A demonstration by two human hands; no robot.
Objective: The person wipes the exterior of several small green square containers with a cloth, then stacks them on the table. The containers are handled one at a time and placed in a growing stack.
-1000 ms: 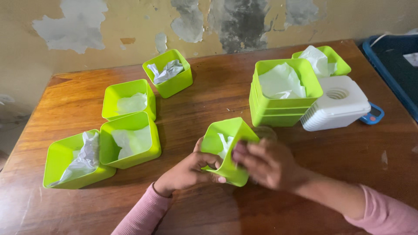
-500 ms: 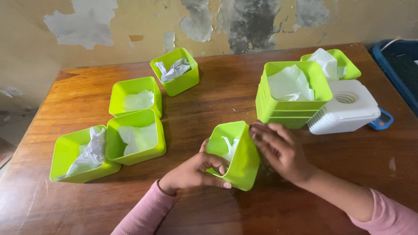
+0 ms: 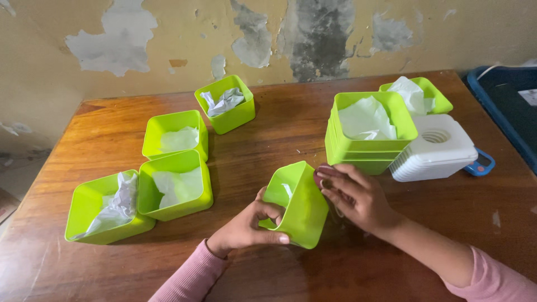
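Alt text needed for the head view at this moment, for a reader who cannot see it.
Two hands in pink sleeves hold a tilted lime-green square container over a wooden table: the left hand grips its rim, the right hand rests against its side. Four similar containers with crumpled paper sit at left; a green stack and a white stack stand at right.

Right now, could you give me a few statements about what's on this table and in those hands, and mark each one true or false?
1. The left hand grips a tilted green box. True.
2. The held green box is empty. False: white paper shows inside it.
3. Four green boxes with paper sit on the left of the table. True.
4. The white stack lies to the left of the green stack. False: it lies to its right.
5. The right hand touches the held box's side. True.
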